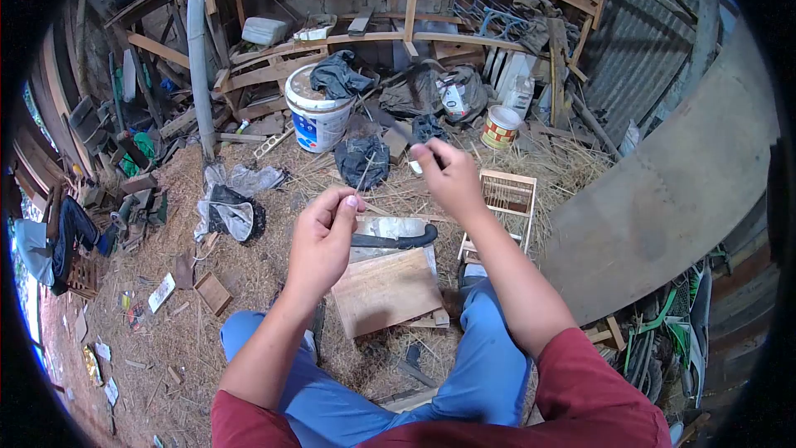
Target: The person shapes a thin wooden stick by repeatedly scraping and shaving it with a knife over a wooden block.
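Sitting with our knees apart, we hold both hands up near the middle of the frame. Our left hand (323, 236) pinches a thin strip (359, 182) between thumb and finger. Our right hand (450, 178) is closed around the dark handle of a knife (390, 126), and the blade points to the upper left.

The strip is loose in our fingers, so it is not joined to anything. Right of the middle, a small wooden cage (510, 177) already has a frame and many thin bars, though we cannot tell if all its bars are in. We cannot tell how much of the strip is cut, or how much is left to cut.

The strip looks skinny and pale, like straw. The cage is boxy, made of light wood sticks. Below our hands is a flat, tan board (390, 290) with straight sides and wood lines. Just above it lies a big blade (377, 241) with a black, hooked handle (419, 237). Dry, scratchy straw (265, 261) covers the ground. At the right, a wide gray sheet (663, 191) looks smooth and bent.
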`<state>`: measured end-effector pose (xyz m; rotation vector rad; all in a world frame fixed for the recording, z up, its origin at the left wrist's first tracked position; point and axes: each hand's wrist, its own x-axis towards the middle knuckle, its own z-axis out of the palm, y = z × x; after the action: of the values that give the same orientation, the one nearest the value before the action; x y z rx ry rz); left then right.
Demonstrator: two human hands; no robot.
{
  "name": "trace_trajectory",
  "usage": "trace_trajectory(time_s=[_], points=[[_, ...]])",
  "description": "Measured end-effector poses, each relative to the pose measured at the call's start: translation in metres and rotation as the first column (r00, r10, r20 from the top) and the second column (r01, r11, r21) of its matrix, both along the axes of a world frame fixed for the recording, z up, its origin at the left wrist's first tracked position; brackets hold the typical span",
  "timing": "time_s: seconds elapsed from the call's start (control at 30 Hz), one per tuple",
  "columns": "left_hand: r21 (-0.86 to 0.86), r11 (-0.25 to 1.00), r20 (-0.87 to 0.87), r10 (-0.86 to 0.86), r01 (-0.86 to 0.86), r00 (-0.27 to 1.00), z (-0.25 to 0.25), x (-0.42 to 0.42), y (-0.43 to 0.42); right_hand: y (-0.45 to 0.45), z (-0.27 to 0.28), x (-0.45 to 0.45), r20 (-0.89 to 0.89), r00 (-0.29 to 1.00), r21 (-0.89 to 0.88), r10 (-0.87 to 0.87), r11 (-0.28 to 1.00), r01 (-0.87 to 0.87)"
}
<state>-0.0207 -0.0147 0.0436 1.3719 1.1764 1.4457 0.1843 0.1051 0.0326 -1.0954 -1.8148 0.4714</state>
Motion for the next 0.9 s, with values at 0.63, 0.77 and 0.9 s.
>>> trace_trajectory(time_s=[0.63,0.77,0.9], points=[[0.029,0.998,-0.267,0.065,-0.059,0.962,-0.028,-0.012,0.011,-0.015,-0.004,-0.040,-0.526,0.797,-0.376,0.297,0.759,-0.531],[-0.043,0.997,-0.302,0.055,-0.071,0.952,-0.034,-0.022,0.013,-0.014,0.000,-0.038,-0.574,0.799,-0.421,0.181,0.772,-0.477],[0.021,0.997,-0.326,0.081,-0.079,0.942,-0.039,-0.035,0.014,-0.008,-0.003,-0.031,-0.620,0.777,-0.429,0.110,0.782,-0.453]])
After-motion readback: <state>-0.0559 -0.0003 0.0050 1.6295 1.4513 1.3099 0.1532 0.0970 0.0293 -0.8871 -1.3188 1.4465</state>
